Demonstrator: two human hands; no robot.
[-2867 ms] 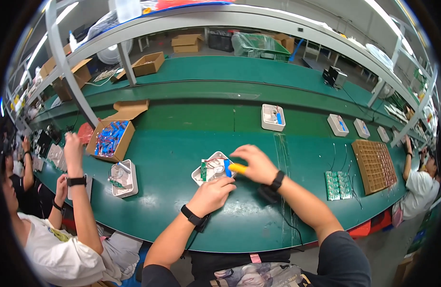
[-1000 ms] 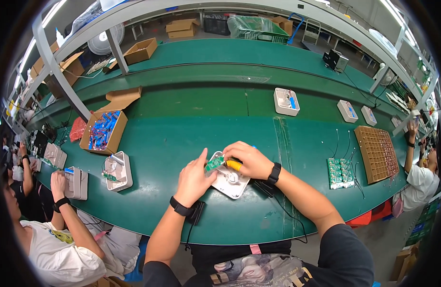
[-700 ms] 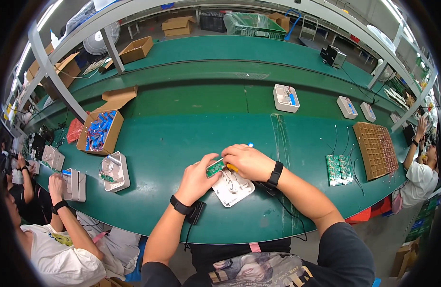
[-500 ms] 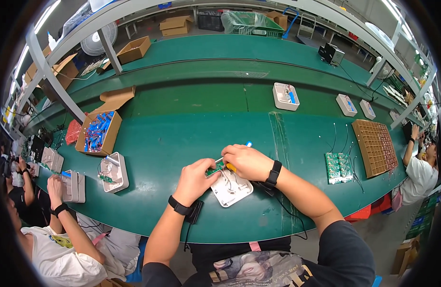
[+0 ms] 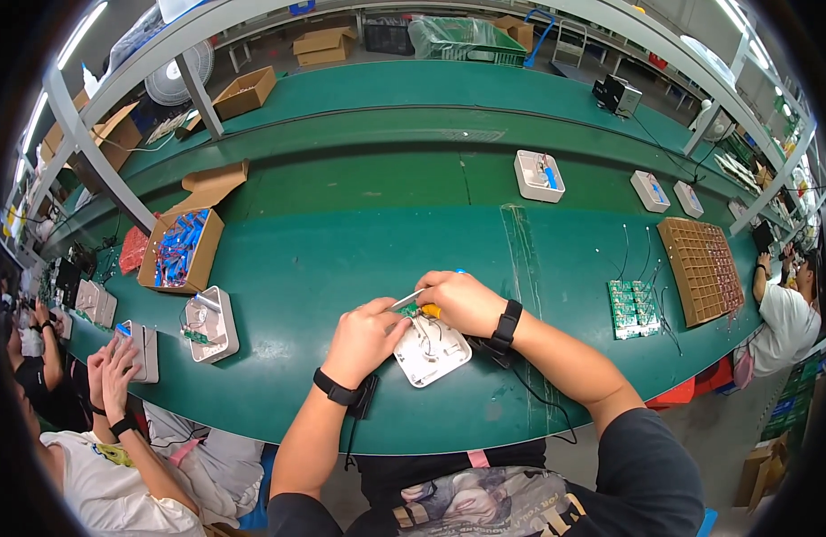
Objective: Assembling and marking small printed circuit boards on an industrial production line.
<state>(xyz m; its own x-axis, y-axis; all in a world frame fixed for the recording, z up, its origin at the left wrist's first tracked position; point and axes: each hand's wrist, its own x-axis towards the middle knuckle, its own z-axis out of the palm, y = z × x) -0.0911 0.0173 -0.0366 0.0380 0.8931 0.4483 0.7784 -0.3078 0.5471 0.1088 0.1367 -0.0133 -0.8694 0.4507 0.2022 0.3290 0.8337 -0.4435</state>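
A white plastic housing (image 5: 433, 356) lies open side up on the bench before me, with thin wires inside. At its far edge, my left hand (image 5: 363, 338) pinches a small green circuit board (image 5: 410, 309), mostly hidden by the fingers. My right hand (image 5: 459, 302) is closed around a slim tool with a silver shaft (image 5: 407, 300) pointing left toward the board. A yellow part (image 5: 431, 311) shows below the right fingers, and a bit of blue (image 5: 461, 270) above them. Which thing these belong to I cannot tell.
Left stand another white housing (image 5: 223, 345) and a carton of blue wired cells (image 5: 182, 251). A co-worker's hands (image 5: 113, 371) are near further housings. Rightward lie green circuit boards (image 5: 634, 309) and a brown divided tray (image 5: 695, 268). A housing with a blue cell (image 5: 538, 176) sits at the back.
My hands stay nearly in place; the right has shifted slightly and less of the blue end shows. The co-worker on the left has brought both hands up together.
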